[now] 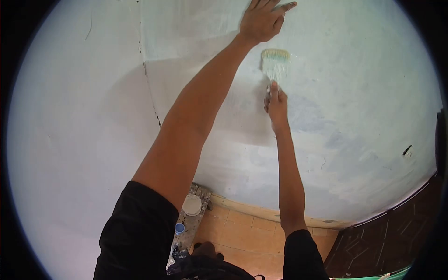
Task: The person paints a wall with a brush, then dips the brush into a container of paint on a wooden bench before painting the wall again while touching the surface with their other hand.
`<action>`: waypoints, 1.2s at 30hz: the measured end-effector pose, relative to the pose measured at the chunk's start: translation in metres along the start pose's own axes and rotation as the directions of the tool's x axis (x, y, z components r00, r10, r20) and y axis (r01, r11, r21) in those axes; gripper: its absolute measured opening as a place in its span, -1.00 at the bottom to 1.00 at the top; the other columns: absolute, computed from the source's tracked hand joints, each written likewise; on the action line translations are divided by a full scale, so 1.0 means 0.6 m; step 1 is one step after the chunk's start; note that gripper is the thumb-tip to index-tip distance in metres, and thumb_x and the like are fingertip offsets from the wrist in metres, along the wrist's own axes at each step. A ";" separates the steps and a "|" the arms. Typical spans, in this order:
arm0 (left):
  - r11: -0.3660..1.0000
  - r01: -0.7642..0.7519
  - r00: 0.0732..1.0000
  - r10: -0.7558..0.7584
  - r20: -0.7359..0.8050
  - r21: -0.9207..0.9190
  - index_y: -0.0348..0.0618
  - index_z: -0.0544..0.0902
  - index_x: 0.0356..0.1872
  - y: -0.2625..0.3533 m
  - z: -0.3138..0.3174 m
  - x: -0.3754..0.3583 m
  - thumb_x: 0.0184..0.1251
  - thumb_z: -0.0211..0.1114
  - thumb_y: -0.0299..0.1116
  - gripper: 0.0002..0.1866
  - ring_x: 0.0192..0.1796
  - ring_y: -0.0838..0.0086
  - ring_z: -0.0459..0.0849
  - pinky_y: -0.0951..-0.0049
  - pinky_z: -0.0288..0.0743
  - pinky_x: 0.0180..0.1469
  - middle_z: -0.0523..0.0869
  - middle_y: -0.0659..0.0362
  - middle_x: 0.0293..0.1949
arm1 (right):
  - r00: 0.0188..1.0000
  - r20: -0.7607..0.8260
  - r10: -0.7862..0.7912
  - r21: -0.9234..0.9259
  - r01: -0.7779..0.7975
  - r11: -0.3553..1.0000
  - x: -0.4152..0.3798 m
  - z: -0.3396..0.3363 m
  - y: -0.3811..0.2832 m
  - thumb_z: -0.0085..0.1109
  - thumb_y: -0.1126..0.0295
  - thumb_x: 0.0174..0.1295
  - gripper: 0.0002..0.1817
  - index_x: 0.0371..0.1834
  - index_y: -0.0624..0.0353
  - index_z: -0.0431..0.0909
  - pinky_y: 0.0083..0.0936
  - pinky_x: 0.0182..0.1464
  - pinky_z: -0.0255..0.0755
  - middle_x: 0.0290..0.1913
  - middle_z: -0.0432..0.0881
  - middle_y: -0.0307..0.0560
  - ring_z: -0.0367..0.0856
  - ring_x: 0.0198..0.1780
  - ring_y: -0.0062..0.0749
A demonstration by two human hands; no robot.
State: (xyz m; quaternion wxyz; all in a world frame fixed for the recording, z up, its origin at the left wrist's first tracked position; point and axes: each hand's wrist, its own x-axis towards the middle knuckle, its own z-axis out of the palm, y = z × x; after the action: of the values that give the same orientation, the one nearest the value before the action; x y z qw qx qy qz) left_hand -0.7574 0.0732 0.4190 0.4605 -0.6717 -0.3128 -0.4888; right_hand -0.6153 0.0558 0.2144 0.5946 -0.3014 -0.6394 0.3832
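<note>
My right hand [278, 105] grips the handle of a wide paintbrush [276, 66], thumb laid along it. Pale paint coats the brush, and its bristles point up against the wall [350, 84]. Above and to the left, my left hand [262, 22] rests on the wall with its fingers stretched out; the tips of some are cut off by the upper edge of the view. Dark smudges mark one of its fingertips. The wall is pale blue-green, with patchier bluish and whitish areas below the brush.
A crack [148, 77] runs down the wall left of my arms. Below, a paint-spattered plank [187, 233] holds a white round container [192, 205] and a small blue one [179, 228]. Orange tiles [238, 235] cover the floor. Dark carved wood [380, 233] stands lower right, near a wall socket [408, 152].
</note>
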 end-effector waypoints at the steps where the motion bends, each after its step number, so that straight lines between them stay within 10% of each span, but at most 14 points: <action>1: 1.000 0.019 1.000 -0.019 -0.015 -0.013 0.00 0.39 0.38 -0.003 0.000 -0.002 0.45 -0.07 -0.32 -0.51 0.53 0.15 0.13 0.05 0.01 0.50 0.21 0.00 0.49 | 0.999 0.026 -0.030 0.004 0.030 1.000 -0.009 0.001 0.016 -0.12 -0.11 0.48 -0.53 -0.46 0.00 0.33 -0.69 -0.63 0.00 -0.66 0.13 -0.47 0.07 -0.67 -0.77; 7: 0.998 0.011 0.998 -0.014 -0.053 -0.066 -0.05 0.43 0.35 -0.013 -0.007 -0.001 0.43 -0.02 -0.33 -0.53 0.50 0.13 0.20 0.05 0.09 0.48 0.28 -0.01 0.45 | 0.983 0.002 0.186 0.132 -0.185 0.974 -0.092 0.021 0.012 -0.15 -0.12 0.48 -0.53 -0.46 -0.02 0.30 -0.71 -0.65 -0.06 -0.66 0.10 -0.47 0.04 -0.67 -0.79; 14: 0.998 -0.035 0.999 0.034 -0.018 -0.046 -0.07 0.36 0.39 -0.027 -0.008 -0.014 0.42 -0.05 -0.35 -0.49 0.52 0.15 0.15 0.08 0.00 0.52 0.23 -0.03 0.47 | 1.000 0.005 -0.011 0.015 0.010 1.000 -0.015 0.053 0.033 -0.18 -0.15 0.48 -0.50 -0.49 -0.02 0.27 -0.70 -0.65 -0.04 -0.66 0.09 -0.48 0.04 -0.67 -0.77; 20: 0.997 -0.027 0.999 0.025 -0.025 -0.075 -0.11 0.37 0.38 -0.038 0.004 -0.016 0.44 -0.09 -0.33 -0.51 0.53 0.16 0.13 0.10 -0.03 0.54 0.22 -0.03 0.48 | 0.968 0.030 0.251 0.144 -0.252 0.957 -0.132 0.042 0.037 -0.17 -0.16 0.47 -0.50 -0.49 -0.03 0.27 -0.69 -0.67 -0.05 -0.68 0.11 -0.48 0.04 -0.69 -0.77; 22: 0.996 -0.039 0.998 0.036 -0.049 -0.081 -0.11 0.37 0.38 -0.039 0.005 -0.021 0.44 -0.09 -0.32 -0.51 0.53 0.16 0.12 0.10 -0.04 0.54 0.22 -0.04 0.48 | 0.998 -0.019 0.059 0.014 -0.058 0.998 -0.091 0.030 0.014 -0.18 -0.11 0.49 -0.52 -0.49 -0.03 0.27 -0.69 -0.67 -0.06 -0.68 0.13 -0.46 0.04 -0.69 -0.76; 36: 0.992 -0.026 0.995 0.013 -0.099 -0.127 -0.11 0.44 0.31 -0.030 -0.001 -0.021 0.39 0.02 -0.27 -0.52 0.50 0.16 0.20 0.06 0.03 0.51 0.30 -0.05 0.43 | 0.989 -0.143 0.026 -0.008 -0.028 1.000 -0.077 0.003 -0.038 -0.11 -0.13 0.46 -0.51 -0.53 -0.04 0.30 -0.69 -0.65 -0.10 -0.68 0.13 -0.47 0.00 -0.68 -0.79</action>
State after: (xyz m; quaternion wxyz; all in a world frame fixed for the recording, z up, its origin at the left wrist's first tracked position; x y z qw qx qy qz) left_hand -0.7774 0.0798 0.4130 0.4360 -0.6781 -0.2511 -0.5357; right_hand -0.6103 0.0050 0.2093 0.6320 -0.3395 -0.5930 0.3656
